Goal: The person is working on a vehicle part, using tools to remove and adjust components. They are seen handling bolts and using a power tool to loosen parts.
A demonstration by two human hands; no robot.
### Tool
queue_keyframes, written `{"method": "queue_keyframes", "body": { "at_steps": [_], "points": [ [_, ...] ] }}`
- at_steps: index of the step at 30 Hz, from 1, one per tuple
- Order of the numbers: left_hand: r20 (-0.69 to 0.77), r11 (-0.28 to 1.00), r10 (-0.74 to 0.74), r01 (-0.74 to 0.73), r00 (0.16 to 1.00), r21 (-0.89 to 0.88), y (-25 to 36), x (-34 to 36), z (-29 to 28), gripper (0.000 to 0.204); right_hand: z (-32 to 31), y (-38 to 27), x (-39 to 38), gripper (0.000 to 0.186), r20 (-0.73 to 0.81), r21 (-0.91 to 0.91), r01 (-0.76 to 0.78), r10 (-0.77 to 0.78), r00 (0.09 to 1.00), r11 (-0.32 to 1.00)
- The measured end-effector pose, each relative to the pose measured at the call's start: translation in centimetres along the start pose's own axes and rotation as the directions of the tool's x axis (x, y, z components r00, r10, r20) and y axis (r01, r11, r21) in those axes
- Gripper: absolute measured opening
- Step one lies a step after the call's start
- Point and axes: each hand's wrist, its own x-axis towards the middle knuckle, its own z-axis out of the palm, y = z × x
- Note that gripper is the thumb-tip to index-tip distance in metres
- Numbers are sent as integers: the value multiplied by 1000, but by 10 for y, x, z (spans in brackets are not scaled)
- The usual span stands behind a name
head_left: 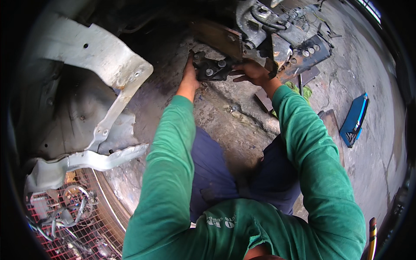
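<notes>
Stripped car body: grey inner wheel-arch panel (73, 47) fills the left, a bent bracket (110, 158) juts from its lower end toward the person's left sleeve. Stained concrete floor (234, 117) runs between the knees and out to the right. Ahead, a greasy engine or gearbox assembly (277, 30) sits on the floor, wooden block (219, 37) wedged against it. Black bolted mount bracket (211, 67) lies in front of that block, seemingly off the assembly; whether it is coming off or going on cannot be judged. Left hand (189, 71) presses its left end, fingers together, tips hidden. Right hand (251, 73) grips its right end, fingers curled round. Room: panel crowds the left; floor to the right is open up to a blue tool case (354, 119) and flat board (331, 125). Red mesh crate (73, 225) sits lower left.
</notes>
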Motion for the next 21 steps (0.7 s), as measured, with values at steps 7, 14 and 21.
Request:
{"method": "queue_keyframes", "body": {
  "at_steps": [7, 14, 21],
  "points": [
    [269, 998, -60, 68, 961, -17, -70, 0, -81, 61, -2, 50, -62, 99, 264, 70, -257, 230, 937, 964],
    [254, 900, -378, 290, 890, 325, -170, -34, -136, 61, 20, 190, -169, 106, 227, 427, -362, 290, 930, 828],
    [225, 855, -380, 248, 897, 456, -212, -47, -116, 73, 4, 236, -185, 93, -29, 357, -242, 270, 962, 902]
  ]
}}
